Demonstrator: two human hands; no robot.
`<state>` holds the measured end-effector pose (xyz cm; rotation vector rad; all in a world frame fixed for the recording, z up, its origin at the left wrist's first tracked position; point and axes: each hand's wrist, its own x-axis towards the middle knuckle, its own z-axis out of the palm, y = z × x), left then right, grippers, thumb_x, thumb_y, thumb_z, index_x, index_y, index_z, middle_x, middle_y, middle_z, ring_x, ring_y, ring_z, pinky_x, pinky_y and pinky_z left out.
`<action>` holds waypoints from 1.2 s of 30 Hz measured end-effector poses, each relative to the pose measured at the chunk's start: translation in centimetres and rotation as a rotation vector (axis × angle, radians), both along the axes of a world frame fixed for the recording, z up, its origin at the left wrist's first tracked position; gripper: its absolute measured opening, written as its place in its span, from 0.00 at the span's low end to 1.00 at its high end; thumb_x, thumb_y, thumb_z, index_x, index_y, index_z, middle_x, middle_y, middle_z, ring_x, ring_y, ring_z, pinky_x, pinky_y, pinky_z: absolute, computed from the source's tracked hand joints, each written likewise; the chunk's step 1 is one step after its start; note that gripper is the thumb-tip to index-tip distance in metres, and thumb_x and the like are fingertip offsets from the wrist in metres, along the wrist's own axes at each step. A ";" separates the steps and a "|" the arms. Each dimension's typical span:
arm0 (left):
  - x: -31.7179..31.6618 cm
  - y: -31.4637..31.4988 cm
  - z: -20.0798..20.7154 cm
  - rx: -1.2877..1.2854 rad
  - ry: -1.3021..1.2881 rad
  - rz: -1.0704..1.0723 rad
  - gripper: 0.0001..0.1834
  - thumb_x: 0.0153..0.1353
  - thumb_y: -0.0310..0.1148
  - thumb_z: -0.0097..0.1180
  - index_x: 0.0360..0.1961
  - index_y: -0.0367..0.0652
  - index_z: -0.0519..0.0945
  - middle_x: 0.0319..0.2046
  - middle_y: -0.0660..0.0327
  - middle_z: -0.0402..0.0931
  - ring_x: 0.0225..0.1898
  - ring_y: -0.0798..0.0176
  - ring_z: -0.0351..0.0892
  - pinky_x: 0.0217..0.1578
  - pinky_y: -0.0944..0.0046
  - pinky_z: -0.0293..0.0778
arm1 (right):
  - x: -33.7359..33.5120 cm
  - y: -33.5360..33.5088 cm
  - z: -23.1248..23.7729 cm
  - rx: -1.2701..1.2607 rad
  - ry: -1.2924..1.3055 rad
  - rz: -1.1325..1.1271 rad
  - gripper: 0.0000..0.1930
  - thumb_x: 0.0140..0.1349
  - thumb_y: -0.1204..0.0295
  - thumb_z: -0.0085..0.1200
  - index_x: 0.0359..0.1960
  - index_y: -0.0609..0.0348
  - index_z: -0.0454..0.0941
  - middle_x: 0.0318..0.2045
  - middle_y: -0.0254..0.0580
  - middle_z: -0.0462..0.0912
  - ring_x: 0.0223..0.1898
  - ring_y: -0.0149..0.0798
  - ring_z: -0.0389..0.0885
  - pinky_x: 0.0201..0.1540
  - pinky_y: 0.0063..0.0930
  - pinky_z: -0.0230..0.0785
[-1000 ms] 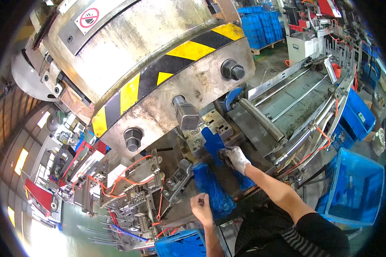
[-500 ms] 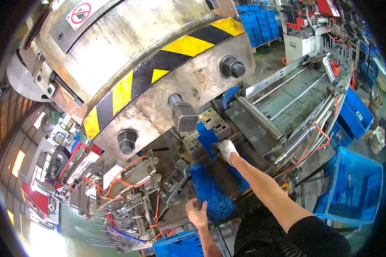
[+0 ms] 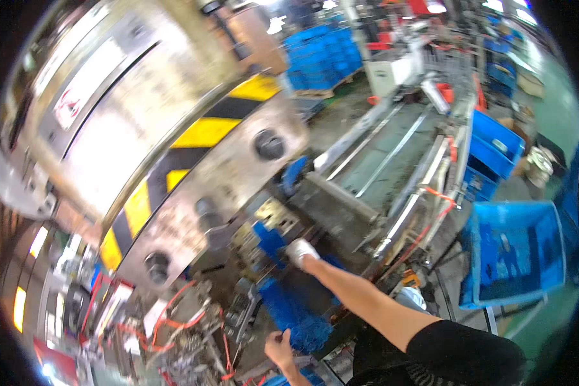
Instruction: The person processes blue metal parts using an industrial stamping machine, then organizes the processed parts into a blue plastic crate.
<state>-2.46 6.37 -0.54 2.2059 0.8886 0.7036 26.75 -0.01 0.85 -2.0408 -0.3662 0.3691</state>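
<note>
Blurred by motion, my right hand (image 3: 300, 253) wears a white glove and reaches to the press's die. A flat blue piece (image 3: 270, 243) lies over the metal die block (image 3: 273, 215), just left of that glove. The glove's fingers are smeared, so I cannot make out a grip. Lower down, my bare left hand (image 3: 278, 349) has half-curled fingers with the thumb apart, and nothing shows in it. Beside its fingertips is a pile of thin blue pieces (image 3: 293, 318), on the dark bench. Another blue piece (image 3: 333, 262) shows partly behind my right forearm.
A heavy press ram (image 3: 193, 193) with yellow-black stripes and large bolts hangs over the die. Right of it runs a metal conveyor frame (image 3: 386, 151). A blue bin (image 3: 514, 254) stands at the right, and stacked blue crates (image 3: 321, 58) at the back. Orange hoses (image 3: 167, 321) loop at the left.
The whole view has swung, shifting the press, bench and both hands left and down in the picture. The right glove remains by the die; my left hand stays near the blue pile.
</note>
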 end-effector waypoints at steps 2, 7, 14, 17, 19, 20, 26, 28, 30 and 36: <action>-0.6 -0.2 0.9 0.055 0.013 0.014 0.13 0.36 0.30 0.65 0.22 0.33 0.76 0.19 0.53 0.74 0.21 0.57 0.73 0.26 0.62 0.70 | -1.0 0.0 1.9 0.014 0.050 0.016 0.16 0.52 0.61 0.46 0.33 0.59 0.79 0.39 0.52 0.77 0.43 0.48 0.76 0.42 0.37 0.69; -0.6 -1.1 2.9 0.098 0.062 0.053 0.12 0.44 0.33 0.63 0.16 0.36 0.75 0.11 0.58 0.65 0.14 0.63 0.63 0.18 0.60 0.61 | -1.6 -2.0 4.5 0.016 0.184 0.006 0.18 0.54 0.62 0.45 0.38 0.64 0.76 0.43 0.56 0.74 0.48 0.51 0.72 0.47 0.37 0.66; -0.4 -4.9 6.4 -0.546 -0.276 -0.056 0.10 0.52 0.31 0.56 0.20 0.36 0.74 0.13 0.67 0.63 0.16 0.73 0.58 0.17 0.70 0.55 | 0.9 -1.5 0.8 -0.098 0.008 0.066 0.16 0.54 0.65 0.45 0.38 0.64 0.76 0.43 0.56 0.74 0.48 0.51 0.72 0.46 0.37 0.66; -0.9 -4.7 5.8 -0.763 -0.421 0.042 0.10 0.55 0.31 0.54 0.19 0.39 0.73 0.09 0.66 0.59 0.09 0.74 0.53 0.09 0.72 0.47 | -0.2 -0.7 2.0 -0.139 -0.023 0.157 0.15 0.55 0.68 0.44 0.37 0.65 0.76 0.41 0.56 0.75 0.48 0.50 0.72 0.43 0.37 0.68; -1.2 -4.8 5.9 -0.820 -0.465 -0.056 0.10 0.55 0.30 0.53 0.20 0.37 0.72 0.10 0.67 0.61 0.09 0.76 0.53 0.09 0.74 0.47 | -0.5 -0.4 2.6 -0.160 -0.031 0.162 0.14 0.55 0.68 0.43 0.38 0.64 0.76 0.42 0.54 0.75 0.47 0.49 0.73 0.43 0.36 0.68; -1.0 -4.8 5.6 -0.822 -0.464 -0.050 0.10 0.55 0.30 0.53 0.20 0.37 0.72 0.10 0.67 0.61 0.09 0.76 0.53 0.09 0.74 0.47 | -0.4 -0.9 2.3 -0.122 0.040 0.096 0.15 0.55 0.68 0.43 0.38 0.64 0.76 0.44 0.51 0.75 0.47 0.48 0.73 0.44 0.36 0.68; -0.5 -4.9 5.0 -0.844 -0.458 -0.036 0.07 0.54 0.27 0.52 0.21 0.39 0.75 0.18 0.67 0.71 0.12 0.79 0.58 0.10 0.78 0.48 | 1.1 -1.2 0.6 -0.420 -0.511 0.343 0.14 0.56 0.68 0.42 0.36 0.63 0.76 0.39 0.48 0.77 0.43 0.45 0.76 0.43 0.31 0.69; -1.2 -4.6 5.1 -0.849 -0.426 0.017 0.05 0.54 0.28 0.54 0.24 0.38 0.76 0.20 0.67 0.72 0.14 0.80 0.59 0.11 0.79 0.48 | -0.2 -0.8 1.5 -0.137 -0.217 0.206 0.12 0.56 0.71 0.42 0.34 0.62 0.77 0.36 0.47 0.79 0.39 0.44 0.78 0.38 0.31 0.70; -0.7 -5.1 5.3 -0.817 -0.413 0.002 0.08 0.55 0.30 0.53 0.22 0.37 0.75 0.16 0.67 0.65 0.11 0.78 0.55 0.10 0.78 0.50 | 0.1 -2.0 2.4 -0.005 -0.106 0.163 0.09 0.55 0.74 0.43 0.30 0.61 0.78 0.29 0.46 0.80 0.31 0.41 0.79 0.32 0.31 0.69; -2.4 -3.7 5.0 -0.814 -0.515 -0.016 0.09 0.56 0.30 0.53 0.21 0.39 0.75 0.15 0.68 0.67 0.11 0.79 0.55 0.10 0.78 0.49 | -5.2 -8.3 9.1 0.631 0.349 0.087 0.08 0.57 0.73 0.45 0.30 0.64 0.75 0.18 0.38 0.73 0.17 0.30 0.69 0.21 0.25 0.63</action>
